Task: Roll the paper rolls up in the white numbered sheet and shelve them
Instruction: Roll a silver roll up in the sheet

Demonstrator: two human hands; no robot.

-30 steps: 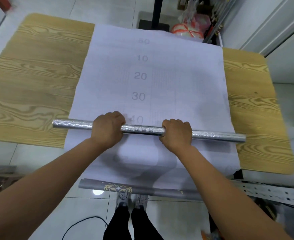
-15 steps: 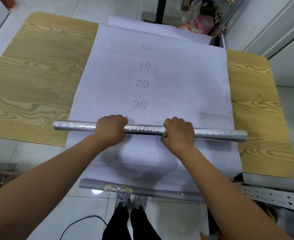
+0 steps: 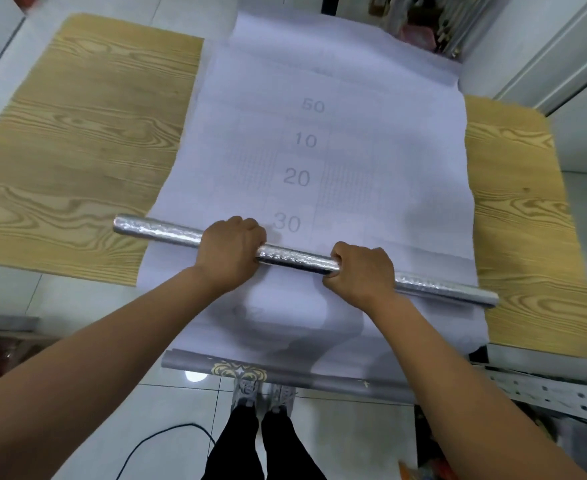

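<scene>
A person stands at a wood-grain tabletop with a long, embossed silver foil roll lying crosswise on a white sheet printed with grey numbers. The left hand is curled over the roll near its middle, just below the printed "30"; the right hand is wrapped around it a little farther along, thumb tucked beneath. Both ends of the roll stick out past the hands, the left end reaching beyond the sheet's edge over bare wood. The roll sits at a slight slant to the printed lines. The near end of the sheet hangs off the table's front edge, where a second, grey roll with a gold ornament lies at its bottom margin, above the person's grey shoes.

The work appears to be at an early stage, with most of the sheet flat ahead. The slant is the likely hazard: rolled forward at that angle, the sheet could wind on crooked and cone out at one end. The loose near end, weighted by the grey roll, could also drag the paper off the table or crease it if the grip shifts.
</scene>
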